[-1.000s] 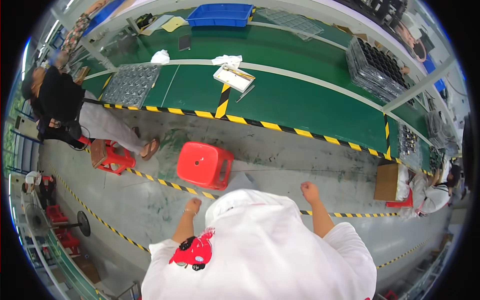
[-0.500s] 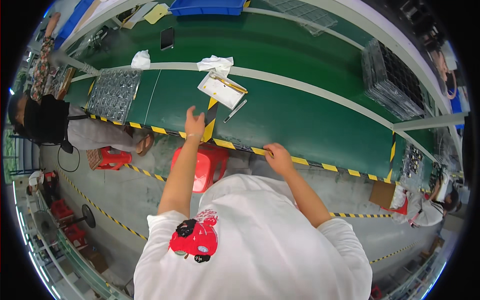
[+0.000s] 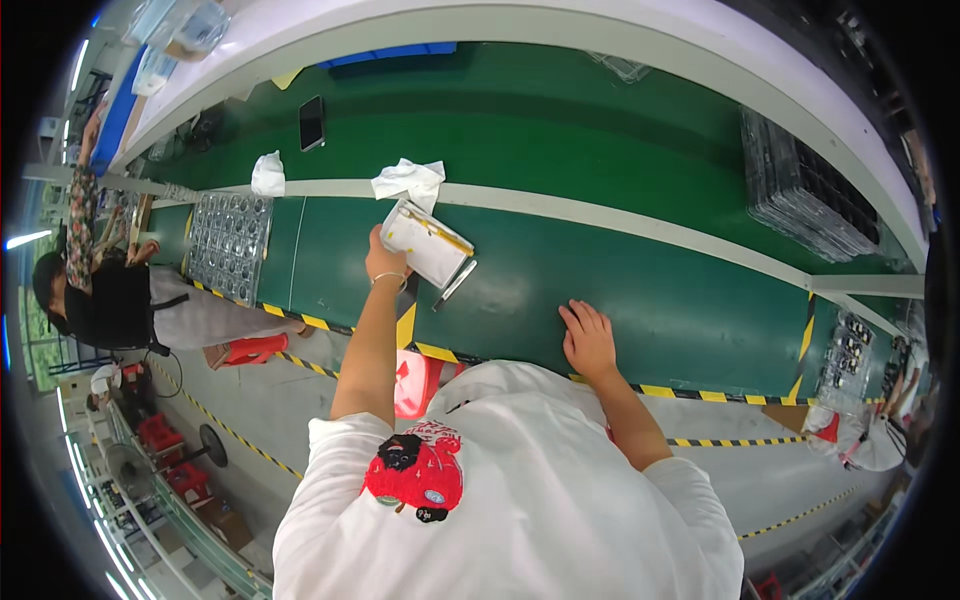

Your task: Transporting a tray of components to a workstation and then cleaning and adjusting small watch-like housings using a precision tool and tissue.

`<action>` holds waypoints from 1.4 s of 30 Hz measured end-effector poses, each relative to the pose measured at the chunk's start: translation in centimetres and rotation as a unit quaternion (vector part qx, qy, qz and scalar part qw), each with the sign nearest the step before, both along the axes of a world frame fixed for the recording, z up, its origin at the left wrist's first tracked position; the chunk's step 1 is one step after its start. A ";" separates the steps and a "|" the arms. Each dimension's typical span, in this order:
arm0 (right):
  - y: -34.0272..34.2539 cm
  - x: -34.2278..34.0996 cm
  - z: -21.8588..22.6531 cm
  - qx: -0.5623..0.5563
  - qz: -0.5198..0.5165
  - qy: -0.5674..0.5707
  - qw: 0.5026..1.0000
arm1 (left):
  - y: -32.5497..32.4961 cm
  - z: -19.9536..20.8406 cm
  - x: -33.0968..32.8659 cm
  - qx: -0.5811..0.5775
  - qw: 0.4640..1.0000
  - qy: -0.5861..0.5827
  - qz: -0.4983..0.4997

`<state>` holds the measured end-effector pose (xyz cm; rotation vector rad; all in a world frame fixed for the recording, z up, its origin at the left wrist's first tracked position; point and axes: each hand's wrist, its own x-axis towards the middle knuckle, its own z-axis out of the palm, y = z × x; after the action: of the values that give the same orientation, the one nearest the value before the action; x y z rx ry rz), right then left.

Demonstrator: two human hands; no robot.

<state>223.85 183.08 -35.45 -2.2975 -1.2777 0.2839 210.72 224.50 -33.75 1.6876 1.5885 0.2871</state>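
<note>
My left hand (image 3: pixel 386 258) is at the left edge of a shallow white tray (image 3: pixel 418 262), its fingers closed along that side and partly hidden. In the tray lie a yellow tweezers-like tool (image 3: pixel 436 228) and a few small yellow bits. A slim pen-like tool (image 3: pixel 455 285) rests on the green bench just right of the tray. My right hand (image 3: pixel 590 345) lies palm down on the green bench top (image 3: pixel 660 310), fingers stretched out and holding nothing.
Crumpled white tissues (image 3: pixel 410 182) touch the pale rail behind the tray; a phone (image 3: pixel 312 122) lies beyond. Clear moulded trays (image 3: pixel 228 240) sit left, stacked trays (image 3: pixel 805 190) right. A red stool (image 3: pixel 415 385) stands below the bench edge. A co-worker (image 3: pixel 110 300) is at left.
My left hand has reached forward to the tray's left edge. My right hand has moved from the striped bench edge onto the bench top. The view has tilted, shifting the scene downward.
</note>
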 end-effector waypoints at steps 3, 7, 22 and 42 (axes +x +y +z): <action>-0.1 2.1 0.7 -0.010 -0.005 0.008 1.000 | -1.2 1.3 2.4 -0.001 0.999 0.043 -0.026; -0.2 3.1 0.7 -0.015 -0.001 0.020 1.000 | -2.5 3.7 5.7 -0.043 0.999 0.000 -0.011; 0.6 7.6 -1.6 -0.041 0.017 -0.010 0.999 | -2.0 -3.1 31.4 -0.066 0.988 -0.142 -0.003; 0.3 -1.3 3.6 -0.034 0.031 -0.031 0.998 | -1.1 37.8 5.3 0.007 0.920 -0.077 -0.384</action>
<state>222.53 183.38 -31.85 -2.3427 -1.3919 0.2844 215.98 223.38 4.09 2.0941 0.7159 0.0221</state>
